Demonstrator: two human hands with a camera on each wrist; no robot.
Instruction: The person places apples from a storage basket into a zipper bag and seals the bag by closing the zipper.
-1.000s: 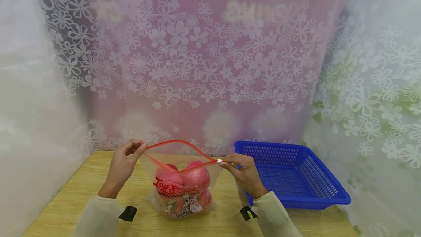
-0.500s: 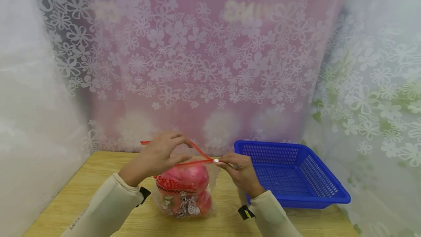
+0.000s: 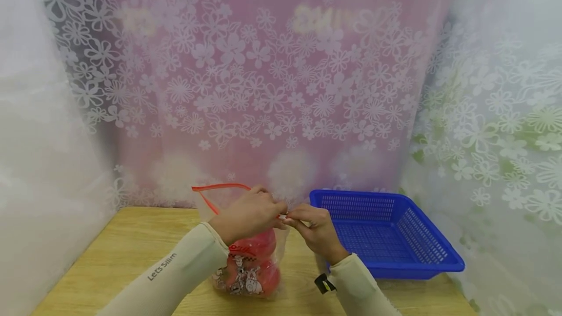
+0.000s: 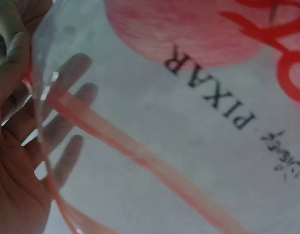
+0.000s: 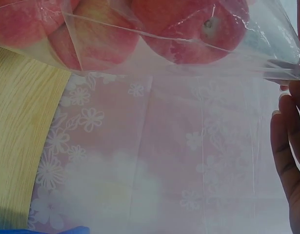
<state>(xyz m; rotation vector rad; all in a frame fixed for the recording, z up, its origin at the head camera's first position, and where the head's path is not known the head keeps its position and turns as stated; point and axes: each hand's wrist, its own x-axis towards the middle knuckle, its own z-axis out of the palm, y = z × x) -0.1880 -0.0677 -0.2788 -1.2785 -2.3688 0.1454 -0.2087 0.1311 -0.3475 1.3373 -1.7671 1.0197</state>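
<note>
A clear zip bag [image 3: 247, 281] printed with red lettering and cartoon figures stands on the table, holding several red apples [image 5: 189, 29]. Its mouth has a red zip strip [image 3: 219, 186], which gapes at the left end. My right hand [image 3: 317, 228] pinches the bag's top corner beside the white slider [image 3: 282, 217]. Reaching across the mouth, my left hand [image 3: 254, 208] has thumb and fingers at the slider, gripping the zip there. In the left wrist view, some left fingers [image 4: 67, 112] show through the clear plastic. The left hand hides part of the strip.
A blue perforated plastic basket [image 3: 421, 269] stands on the wooden table [image 3: 145, 247] to the right, just beyond my right hand. Flowered curtain sheeting [image 3: 263, 87] hangs behind the table and along its sides.
My left hand has let go of the bag's left corner and crossed right to the slider beside my right hand. The right hand stays at the right corner, holding on.
</note>
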